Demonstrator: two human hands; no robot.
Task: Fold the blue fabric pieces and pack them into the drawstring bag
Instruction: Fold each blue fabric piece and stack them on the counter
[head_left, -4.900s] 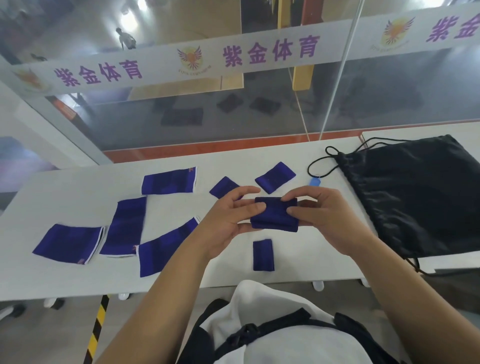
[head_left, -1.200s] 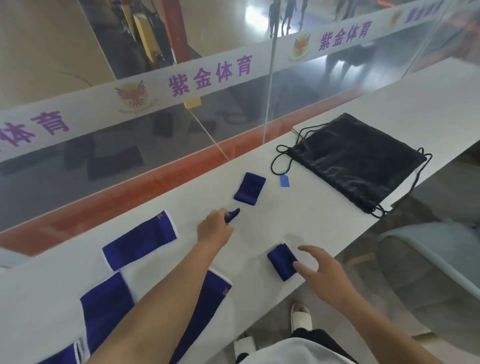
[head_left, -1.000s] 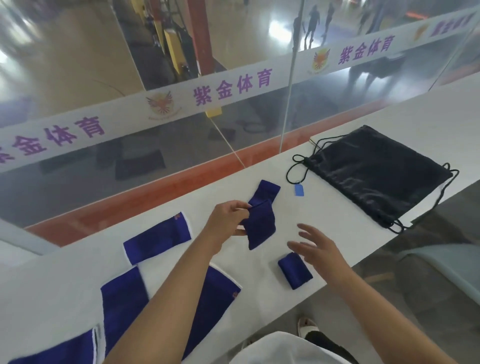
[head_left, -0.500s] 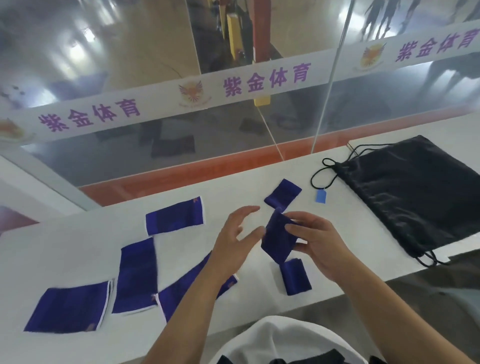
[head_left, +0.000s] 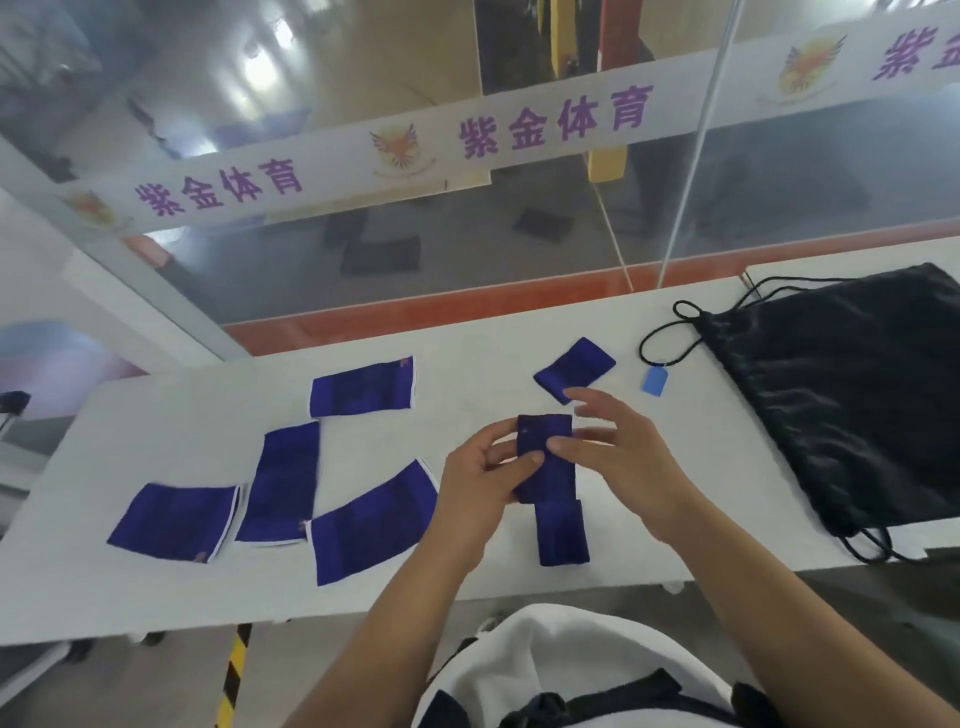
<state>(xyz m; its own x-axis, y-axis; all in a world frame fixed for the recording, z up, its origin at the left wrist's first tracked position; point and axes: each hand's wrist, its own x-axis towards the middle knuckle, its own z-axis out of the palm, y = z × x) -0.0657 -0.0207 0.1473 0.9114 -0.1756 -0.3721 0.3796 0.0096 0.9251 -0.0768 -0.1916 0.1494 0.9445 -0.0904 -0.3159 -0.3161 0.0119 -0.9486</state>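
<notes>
Both hands hold one small blue fabric piece (head_left: 545, 441) above the white table (head_left: 156, 587). My left hand (head_left: 483, 478) grips its left edge with thumb on top. My right hand (head_left: 618, 457) pinches its right side, upper fingers spread. A folded blue piece (head_left: 563, 535) lies just below the hands, another folded piece (head_left: 576, 366) behind them. Several flat blue pieces lie to the left: (head_left: 363, 387), (head_left: 283, 480), (head_left: 176, 519), (head_left: 374, 519). The black drawstring bag (head_left: 852, 400) lies flat at the right.
A small blue tag (head_left: 654, 381) on the bag's black cord (head_left: 670, 338) lies between the bag and the far folded piece. A glass wall with a white lettered band (head_left: 519, 130) stands behind the table. The table's near edge runs just in front of my body.
My left hand picked a small blue piece off the table and brought it to the middle. My right hand left the folded piece near the front edge and took hold of the lifted piece too.
</notes>
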